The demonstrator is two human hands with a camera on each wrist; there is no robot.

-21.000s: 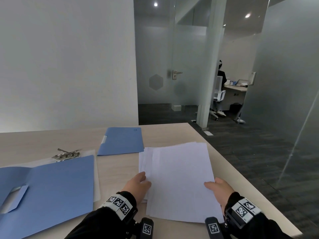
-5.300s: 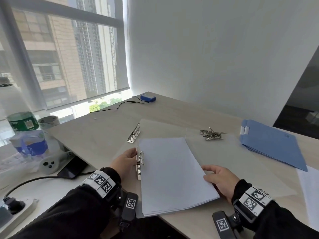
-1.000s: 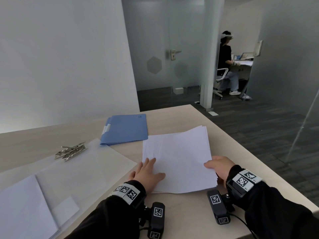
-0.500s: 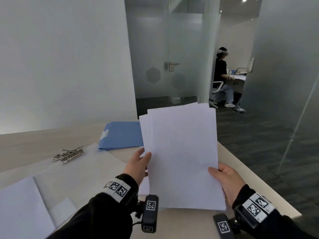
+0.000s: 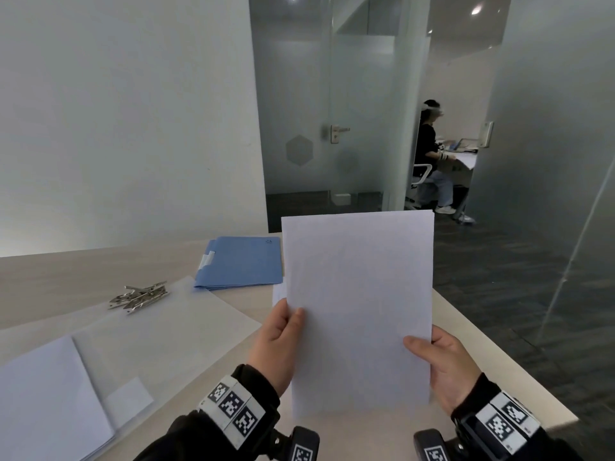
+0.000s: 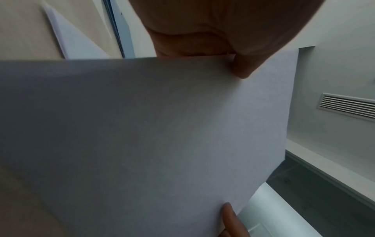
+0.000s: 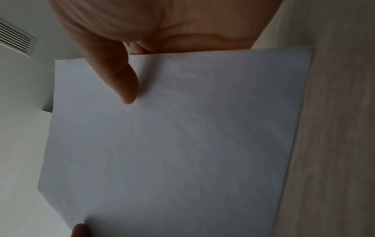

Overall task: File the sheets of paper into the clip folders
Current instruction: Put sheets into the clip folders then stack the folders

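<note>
I hold a stack of white sheets upright above the table's near edge. My left hand pinches its left edge, my right hand its right edge, thumbs on the matte, flat, rectangular front. A closed blue folder lies at eleven o'clock; an open translucent folder with bright metal clips lies at nine. The pale wood-grain table meets a white wall; frosted glass partitions stand at one o'clock.

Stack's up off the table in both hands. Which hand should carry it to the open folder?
Probably left. The open folder lies on the left hand's side, and that hand already pinches the stack's left edge. The right hand would have to cross over.
</note>
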